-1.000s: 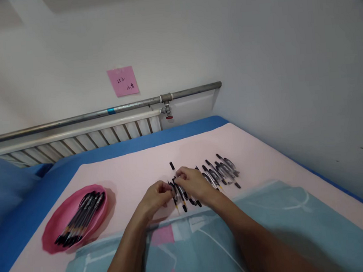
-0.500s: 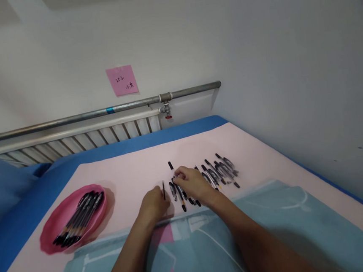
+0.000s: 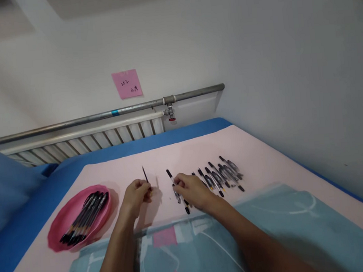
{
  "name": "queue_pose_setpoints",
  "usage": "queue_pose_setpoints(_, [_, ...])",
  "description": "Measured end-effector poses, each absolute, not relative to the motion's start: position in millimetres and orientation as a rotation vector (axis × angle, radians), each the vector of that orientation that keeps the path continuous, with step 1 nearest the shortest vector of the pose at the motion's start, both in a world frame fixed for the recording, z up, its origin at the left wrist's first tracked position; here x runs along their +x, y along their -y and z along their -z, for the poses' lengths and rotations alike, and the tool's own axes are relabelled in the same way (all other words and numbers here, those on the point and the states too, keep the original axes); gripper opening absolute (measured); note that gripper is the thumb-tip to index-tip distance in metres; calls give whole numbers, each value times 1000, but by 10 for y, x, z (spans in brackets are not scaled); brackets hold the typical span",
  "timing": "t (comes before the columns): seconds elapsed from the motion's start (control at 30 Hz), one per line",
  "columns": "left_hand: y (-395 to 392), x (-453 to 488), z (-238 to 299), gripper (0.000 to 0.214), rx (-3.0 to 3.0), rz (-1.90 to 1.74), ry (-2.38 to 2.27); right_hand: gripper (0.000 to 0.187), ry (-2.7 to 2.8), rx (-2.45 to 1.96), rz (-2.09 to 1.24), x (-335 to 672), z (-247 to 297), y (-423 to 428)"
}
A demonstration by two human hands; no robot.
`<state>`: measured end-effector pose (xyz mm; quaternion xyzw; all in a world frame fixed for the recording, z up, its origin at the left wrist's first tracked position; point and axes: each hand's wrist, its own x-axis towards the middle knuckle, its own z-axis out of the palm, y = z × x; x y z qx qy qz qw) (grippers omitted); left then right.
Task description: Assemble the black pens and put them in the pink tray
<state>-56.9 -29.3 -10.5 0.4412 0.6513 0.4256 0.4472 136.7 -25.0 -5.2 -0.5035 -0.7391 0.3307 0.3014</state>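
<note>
My left hand is closed in a pinch above the pink table mat. From its fingers a thin dark stick, which looks like a pen refill, points upward. My right hand bends over pen parts, thumb and fingertips closed on a clear pen barrel with a black end. Under and beside that hand lie black caps and other pen pieces, partly hidden. To the right is a loose row of black-and-clear pen parts.
On the left stands a pink oval bowl holding a bundle of black pens. The pink mat covers a blue surface. A radiator and metal pipe run along the wall. Blue fabric hangs at left.
My left hand has moved left and a little up, away from the pen parts, with the thin dark stick. My right hand stays over the pen parts. The view has shifted slightly.
</note>
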Motion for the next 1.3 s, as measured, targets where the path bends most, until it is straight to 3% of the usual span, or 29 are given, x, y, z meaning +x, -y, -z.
queue_pose_setpoints(0.1, [298,-586,60,21,813,-1306,-1254,10,2017,-1245,-950,1295,66,322])
queue_pose_setpoints(0.3, [286,-599,61,20,630,-1431,-1081,14,2087,-1184,-940,1258,67,383])
queue_pose_setpoints(0.7, [299,-616,45,18,652,-1425,-1086,17,2159,-1205,-937,1262,62,390])
queue_pose_setpoints(1.3, [313,-604,63,30,767,-1416,-1176,21,2483,-1287,-500,1282,39,420])
